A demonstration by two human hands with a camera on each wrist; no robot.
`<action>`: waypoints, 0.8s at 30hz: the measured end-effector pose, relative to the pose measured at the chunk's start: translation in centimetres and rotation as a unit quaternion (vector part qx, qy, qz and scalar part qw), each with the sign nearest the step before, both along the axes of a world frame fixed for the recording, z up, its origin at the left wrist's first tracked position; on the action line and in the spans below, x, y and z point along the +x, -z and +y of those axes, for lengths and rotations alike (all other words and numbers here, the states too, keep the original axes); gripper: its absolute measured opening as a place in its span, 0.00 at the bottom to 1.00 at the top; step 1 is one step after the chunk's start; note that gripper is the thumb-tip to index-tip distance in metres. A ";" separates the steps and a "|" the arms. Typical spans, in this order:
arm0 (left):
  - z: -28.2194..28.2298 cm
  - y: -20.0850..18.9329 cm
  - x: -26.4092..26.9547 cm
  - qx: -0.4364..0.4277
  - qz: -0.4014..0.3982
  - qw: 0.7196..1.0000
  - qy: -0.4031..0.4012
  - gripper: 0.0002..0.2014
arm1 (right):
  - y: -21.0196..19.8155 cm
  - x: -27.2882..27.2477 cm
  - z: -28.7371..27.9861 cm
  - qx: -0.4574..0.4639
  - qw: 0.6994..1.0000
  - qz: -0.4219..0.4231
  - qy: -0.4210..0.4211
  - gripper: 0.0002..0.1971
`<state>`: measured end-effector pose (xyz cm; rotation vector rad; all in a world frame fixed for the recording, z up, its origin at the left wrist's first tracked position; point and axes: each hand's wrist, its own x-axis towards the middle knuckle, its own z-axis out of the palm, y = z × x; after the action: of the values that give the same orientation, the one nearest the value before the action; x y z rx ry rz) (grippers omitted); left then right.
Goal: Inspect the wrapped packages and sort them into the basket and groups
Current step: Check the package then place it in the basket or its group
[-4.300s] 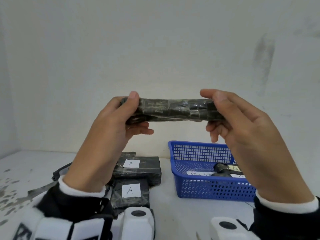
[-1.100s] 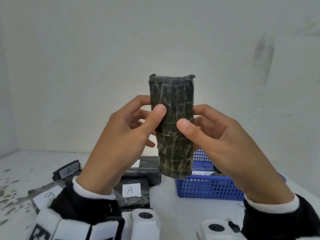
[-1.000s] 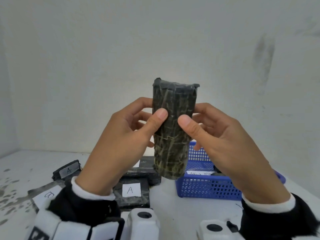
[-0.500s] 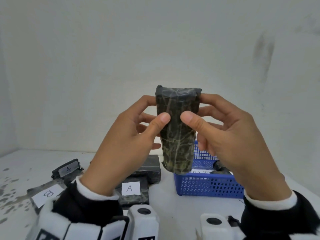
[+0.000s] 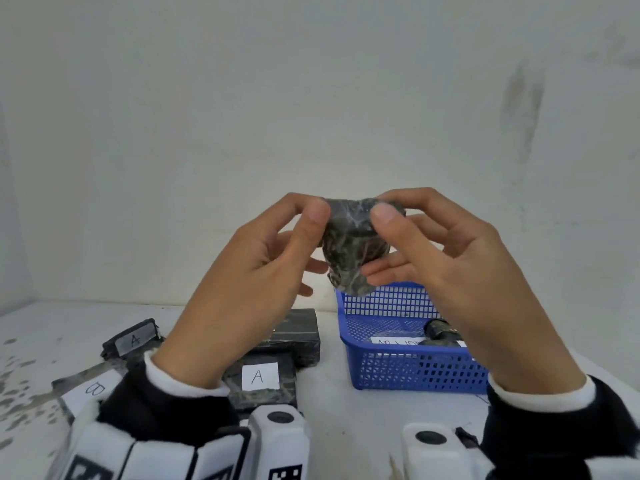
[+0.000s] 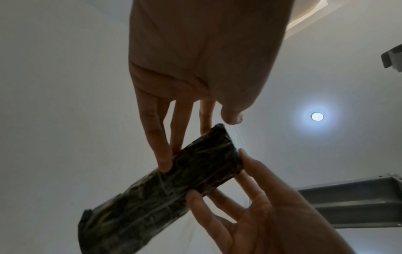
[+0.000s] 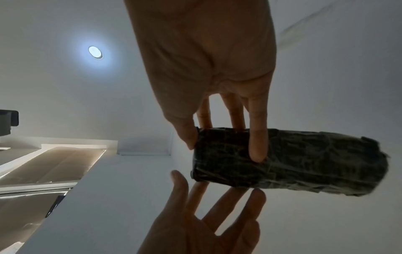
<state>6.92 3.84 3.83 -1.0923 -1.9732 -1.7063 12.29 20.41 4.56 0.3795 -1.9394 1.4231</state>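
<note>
Clearly mid-inspection: the left hand (image 5: 242, 289) and right hand (image 5: 460, 282) both pinch the dark wrapped package (image 5: 353, 247) by its top end, aloft above the surface. Judging next, it needs a label check, then the blue basket (image 5: 415, 372) or the "A" packages (image 5: 259, 379).

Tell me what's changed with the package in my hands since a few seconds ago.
The wrapped package went from level between the hands to upright, and has now tipped so one end faces the head camera. Left hand and right hand both moved their grip to its near end, thumbs pinching there. The blue basket and the labelled packages on the table have not moved.
</note>
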 end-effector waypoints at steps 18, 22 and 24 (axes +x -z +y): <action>0.2 0.0 -0.5 0.087 -0.137 0.986 -0.036 0.18 | 0.5 0.1 -1.0 0.024 0.999 0.023 -0.032 0.09; 0.2 0.0 -0.3 0.073 -0.147 0.986 -0.005 0.22 | 0.8 -0.2 -1.2 0.021 0.998 0.041 -0.043 0.33; 0.2 0.0 -0.3 0.068 -0.135 0.989 -0.005 0.22 | 0.7 0.0 -1.2 0.023 0.998 0.034 -0.049 0.41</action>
<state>6.62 4.05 3.81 -0.8412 -1.9739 -2.0398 12.25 19.20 3.82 0.5452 -1.9248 1.4101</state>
